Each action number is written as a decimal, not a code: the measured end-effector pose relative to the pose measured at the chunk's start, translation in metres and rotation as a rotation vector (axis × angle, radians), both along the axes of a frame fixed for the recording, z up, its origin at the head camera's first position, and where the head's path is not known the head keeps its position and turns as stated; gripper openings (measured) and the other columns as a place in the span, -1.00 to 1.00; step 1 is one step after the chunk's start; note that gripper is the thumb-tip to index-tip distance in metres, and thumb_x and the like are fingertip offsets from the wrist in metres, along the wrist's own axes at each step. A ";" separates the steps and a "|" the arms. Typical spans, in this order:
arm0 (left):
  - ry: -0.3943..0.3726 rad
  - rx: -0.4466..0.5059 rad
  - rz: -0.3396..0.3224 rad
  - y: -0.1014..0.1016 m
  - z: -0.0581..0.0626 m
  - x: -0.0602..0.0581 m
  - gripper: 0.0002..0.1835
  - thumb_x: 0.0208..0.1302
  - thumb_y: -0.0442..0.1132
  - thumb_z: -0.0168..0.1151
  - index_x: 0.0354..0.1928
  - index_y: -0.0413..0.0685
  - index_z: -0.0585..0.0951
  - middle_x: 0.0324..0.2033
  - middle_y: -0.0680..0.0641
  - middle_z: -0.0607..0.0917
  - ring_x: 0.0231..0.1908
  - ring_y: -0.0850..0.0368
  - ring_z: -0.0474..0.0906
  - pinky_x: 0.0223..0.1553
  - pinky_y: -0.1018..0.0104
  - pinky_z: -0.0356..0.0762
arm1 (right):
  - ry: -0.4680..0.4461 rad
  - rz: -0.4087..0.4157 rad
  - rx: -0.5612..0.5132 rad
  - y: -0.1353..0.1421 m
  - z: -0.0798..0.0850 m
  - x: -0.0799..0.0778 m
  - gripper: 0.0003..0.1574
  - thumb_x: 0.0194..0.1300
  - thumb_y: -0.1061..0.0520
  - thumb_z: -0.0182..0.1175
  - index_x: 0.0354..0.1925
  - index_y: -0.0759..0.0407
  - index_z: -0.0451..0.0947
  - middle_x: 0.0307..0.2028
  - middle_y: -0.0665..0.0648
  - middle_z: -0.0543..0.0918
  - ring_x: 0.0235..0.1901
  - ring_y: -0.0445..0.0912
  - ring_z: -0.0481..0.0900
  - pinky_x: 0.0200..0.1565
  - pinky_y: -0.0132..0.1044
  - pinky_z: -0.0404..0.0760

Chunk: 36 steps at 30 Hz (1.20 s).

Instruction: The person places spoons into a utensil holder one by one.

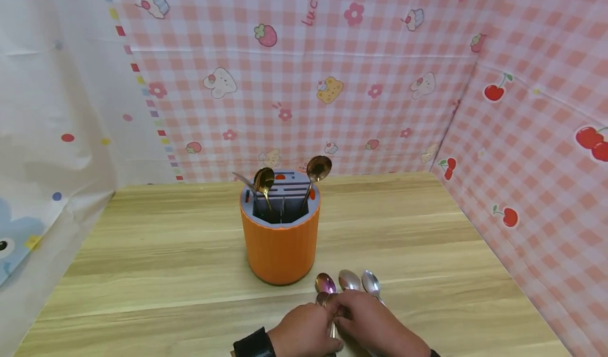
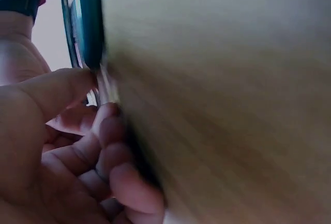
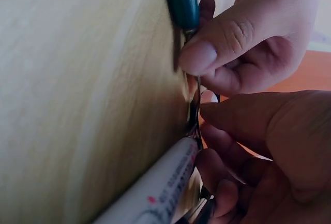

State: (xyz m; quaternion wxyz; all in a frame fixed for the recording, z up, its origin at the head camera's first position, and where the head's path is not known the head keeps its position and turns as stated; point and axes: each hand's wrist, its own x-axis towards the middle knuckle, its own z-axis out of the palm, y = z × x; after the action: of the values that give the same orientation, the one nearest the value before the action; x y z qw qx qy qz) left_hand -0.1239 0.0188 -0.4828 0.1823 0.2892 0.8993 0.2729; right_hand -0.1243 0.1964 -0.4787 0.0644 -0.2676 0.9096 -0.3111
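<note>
My left hand [image 1: 306, 329] pinches the metal neck of a teal-handled spoon [image 3: 182, 1], low over the wooden table, its thumb just past the handle's end. Close beside it, my right hand [image 1: 372, 322] has thumb and fingertips pinching the metal toward the same spoon's bowl [image 1: 323, 298]. Both hands partly cover it. A purple-gold spoon [image 1: 325, 282] lies just beyond the fingertips, with a dull silver spoon [image 1: 349, 279] and a bright silver spoon [image 1: 371, 281] to its right. A white printed handle [image 3: 160, 188] runs below the right hand's fingers in the right wrist view.
An orange utensil holder [image 1: 281, 254] with a grey slotted top stands beyond the hands, slightly left. Two gold-toned spoons [image 1: 319, 168] and a thin silver utensil [image 1: 244, 181] stick up from it. Patterned cloth [image 1: 294, 98] rises behind the wooden table [image 1: 157, 272] and along its sides.
</note>
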 end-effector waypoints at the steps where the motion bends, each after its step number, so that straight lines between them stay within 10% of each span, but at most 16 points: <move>1: 0.014 -0.022 0.010 0.000 0.001 0.001 -0.76 0.01 -0.08 0.40 -0.60 0.05 0.53 -0.77 0.15 0.38 -0.67 0.26 0.33 -0.64 0.35 0.26 | 0.003 -0.001 0.002 0.000 0.000 0.000 -0.79 0.12 0.24 0.34 -0.40 -0.08 0.58 -0.46 -0.22 0.57 -0.41 -0.32 0.50 -0.30 -0.34 0.55; 12: -0.018 0.071 0.102 -0.005 0.003 -0.001 -0.68 -0.13 -0.26 0.31 -0.79 0.07 0.35 -0.84 0.20 0.28 -0.76 0.29 0.27 -0.72 0.43 0.14 | -0.040 -0.011 -0.020 -0.001 0.000 -0.001 -0.83 0.15 0.19 0.34 -0.43 -0.06 0.55 -0.52 -0.24 0.51 -0.48 -0.32 0.45 -0.36 -0.39 0.50; 23: -0.208 0.227 0.097 -0.013 0.019 -0.014 -0.85 0.37 -0.23 0.16 -0.41 0.03 0.52 -0.64 0.13 0.39 -0.63 0.26 0.32 -0.60 0.41 0.23 | -0.096 -0.163 -0.046 0.000 0.011 -0.003 -0.48 0.39 -0.28 0.10 -0.57 -0.05 0.60 -0.74 -0.23 0.37 -0.67 -0.35 0.29 -0.59 -0.43 0.35; 29: -0.291 0.313 0.130 -0.016 0.030 -0.017 -0.93 0.41 -0.19 0.18 -0.28 0.07 0.52 -0.51 0.10 0.50 -0.52 0.22 0.40 -0.51 0.36 0.32 | -0.304 -0.272 -0.368 0.001 0.024 -0.012 -0.62 0.34 -0.14 0.24 -0.14 0.13 0.61 -0.34 0.05 0.70 -0.32 -0.06 0.63 -0.28 -0.17 0.63; 36: -0.217 0.416 0.097 -0.018 0.040 -0.020 -0.87 0.28 -0.29 0.32 -0.22 0.02 0.55 -0.39 0.13 0.60 -0.41 0.29 0.51 -0.37 0.38 0.48 | -0.392 -0.272 -0.646 0.002 0.049 -0.021 -0.66 0.33 0.05 0.28 -0.13 0.33 0.56 -0.26 0.27 0.64 -0.33 0.08 0.66 -0.23 0.00 0.69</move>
State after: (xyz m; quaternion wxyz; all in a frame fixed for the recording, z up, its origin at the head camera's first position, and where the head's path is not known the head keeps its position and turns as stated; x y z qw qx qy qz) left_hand -0.1437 0.0003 -0.4431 0.2011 0.2459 0.8116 0.4902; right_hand -0.1455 0.1982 -0.4296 0.1075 -0.0869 0.7626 -0.6320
